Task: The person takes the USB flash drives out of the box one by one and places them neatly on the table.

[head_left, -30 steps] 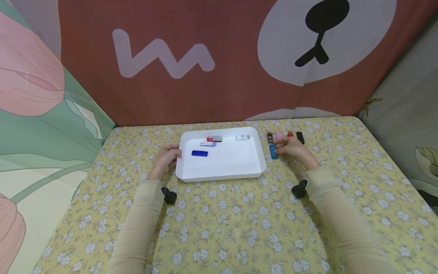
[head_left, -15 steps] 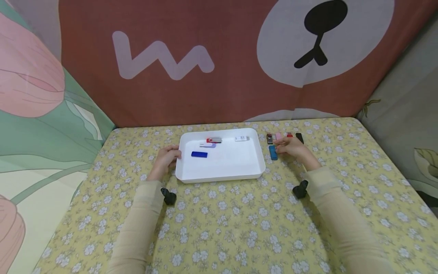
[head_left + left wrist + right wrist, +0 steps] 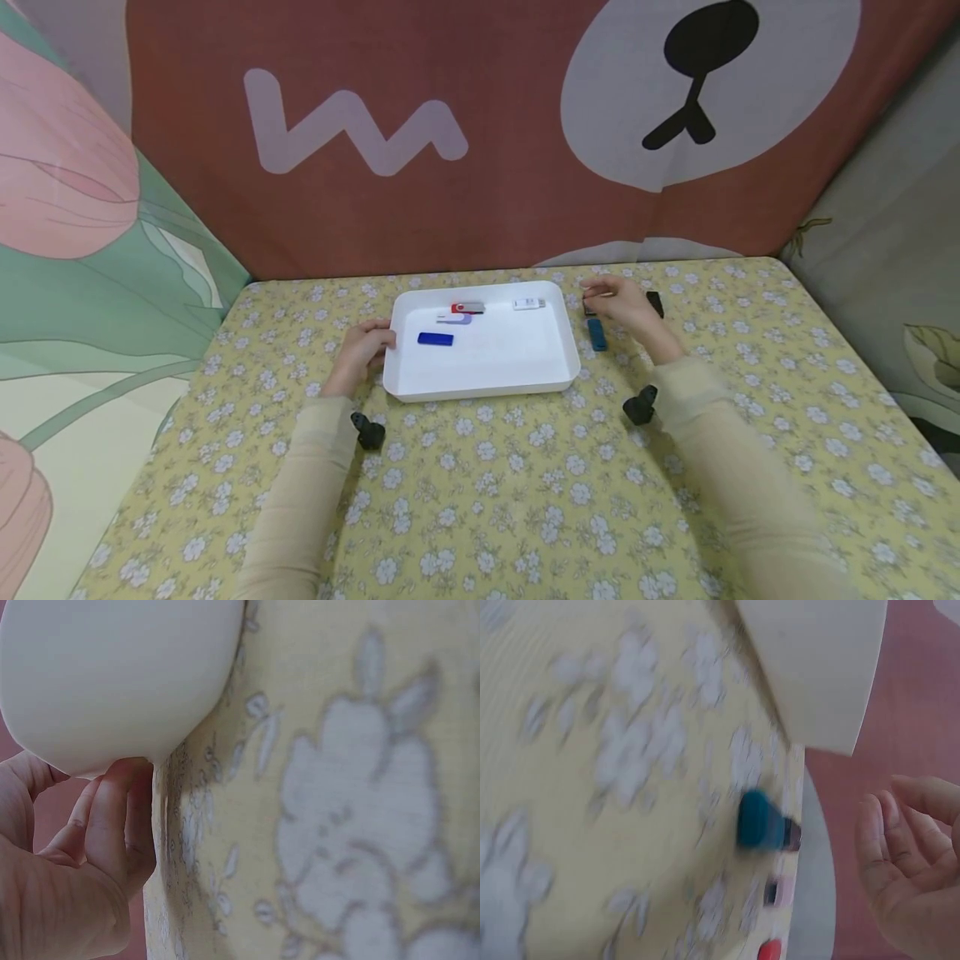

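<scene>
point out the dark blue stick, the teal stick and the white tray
dark blue stick (image 3: 435, 339): head view, middle of its upper face
teal stick (image 3: 597, 335): head view, middle of its body
white tray (image 3: 495, 358): head view, bare part of its floor

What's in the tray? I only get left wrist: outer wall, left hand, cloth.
Observer: Four USB sticks in the tray: red-silver stick, lilac stick, blue stick, white stick.
Operator: Any outside it?
Observer: Yes, on the cloth to its right: teal stick, black stick, pink stick, red stick, plus a dark stick mostly hidden.
Operator: Is the right hand holding one?
Observer: Nothing visible in it in the right wrist view.
</scene>
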`<state>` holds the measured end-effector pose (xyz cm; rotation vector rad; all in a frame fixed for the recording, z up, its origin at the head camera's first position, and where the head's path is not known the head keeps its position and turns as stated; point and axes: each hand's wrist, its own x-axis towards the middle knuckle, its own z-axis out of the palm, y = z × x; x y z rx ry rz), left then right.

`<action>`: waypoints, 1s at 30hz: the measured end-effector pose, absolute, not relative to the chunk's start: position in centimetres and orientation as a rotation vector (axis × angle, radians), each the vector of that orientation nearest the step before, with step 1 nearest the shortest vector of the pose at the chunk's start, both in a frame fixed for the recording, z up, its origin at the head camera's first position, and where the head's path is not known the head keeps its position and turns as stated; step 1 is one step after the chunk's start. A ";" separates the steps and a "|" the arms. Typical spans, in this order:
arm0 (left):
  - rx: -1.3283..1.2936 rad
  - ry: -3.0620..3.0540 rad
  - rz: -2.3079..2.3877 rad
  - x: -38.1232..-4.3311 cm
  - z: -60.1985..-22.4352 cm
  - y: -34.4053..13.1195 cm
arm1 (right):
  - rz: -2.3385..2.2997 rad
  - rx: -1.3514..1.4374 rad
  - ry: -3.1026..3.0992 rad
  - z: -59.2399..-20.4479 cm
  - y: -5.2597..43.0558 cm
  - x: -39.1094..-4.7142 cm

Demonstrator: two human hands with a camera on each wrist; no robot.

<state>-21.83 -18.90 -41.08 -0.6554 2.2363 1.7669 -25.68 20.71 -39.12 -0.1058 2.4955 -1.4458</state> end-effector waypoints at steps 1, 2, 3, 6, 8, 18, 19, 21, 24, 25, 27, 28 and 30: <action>-0.655 2.235 1.767 -21.8 -41.1 -18.9 | -1.439 -0.111 2.511 -39.0 20.4 -25.8; -0.656 2.233 1.768 -21.8 -41.1 -18.9 | -1.436 -0.119 2.525 -38.9 20.0 -25.9; -0.657 2.230 1.769 -21.8 -41.1 -18.9 | -1.437 -0.123 2.534 -38.8 19.6 -26.0; -0.657 2.230 1.772 -21.8 -41.1 -18.9 | -1.444 -0.163 2.549 -38.6 18.5 -26.4; -0.658 2.230 1.771 -21.8 -41.1 -18.9 | -1.436 -0.196 2.568 -38.6 17.7 -26.6; -0.666 2.223 1.762 -21.9 -41.0 -18.9 | -1.317 -0.286 2.607 -38.7 13.6 -26.9; -0.665 2.226 1.759 -22.0 -40.9 -18.9 | -1.307 -0.283 2.607 -38.7 13.2 -26.9; -0.667 2.226 1.758 -22.0 -41.0 -18.9 | -1.283 -0.298 2.618 -38.8 12.6 -27.0; -0.669 2.227 1.756 -22.0 -41.0 -19.0 | -1.257 -0.305 2.626 -39.1 11.8 -27.1; -0.669 2.226 1.758 -22.1 -41.0 -19.0 | -1.249 -0.310 2.627 -39.2 11.6 -27.2; -0.667 2.225 1.759 -22.1 -41.1 -19.0 | -1.237 -0.316 2.629 -39.3 11.3 -27.3; -0.667 2.222 1.761 -22.1 -41.1 -19.0 | -1.231 -0.319 2.632 -39.4 11.2 -27.3; -0.665 2.221 1.763 -22.1 -41.1 -19.0 | -1.225 -0.322 2.635 -39.5 11.0 -27.4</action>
